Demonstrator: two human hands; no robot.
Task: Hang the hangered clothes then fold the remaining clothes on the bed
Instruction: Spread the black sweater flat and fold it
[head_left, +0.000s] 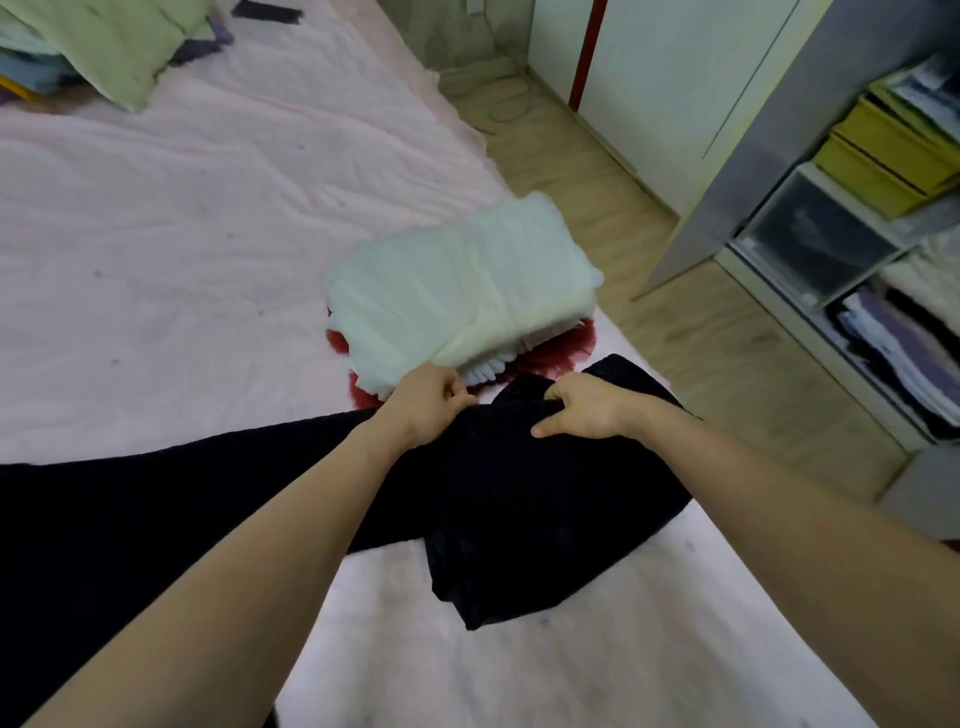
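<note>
Dim, soft blur, wide-angle edge warp

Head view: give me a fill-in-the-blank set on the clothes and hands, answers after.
1. Both hands grip the ____ garment: left hand, right hand.
2. The folded white garment lies on top of a ____ one.
3. The green pillow lies at the far ____ of the bed.

Missing words: black; red; left

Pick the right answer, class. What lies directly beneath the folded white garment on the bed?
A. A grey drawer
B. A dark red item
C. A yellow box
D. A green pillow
B: a dark red item peeks out from under the folded white garment's near edges on the bed.
</note>
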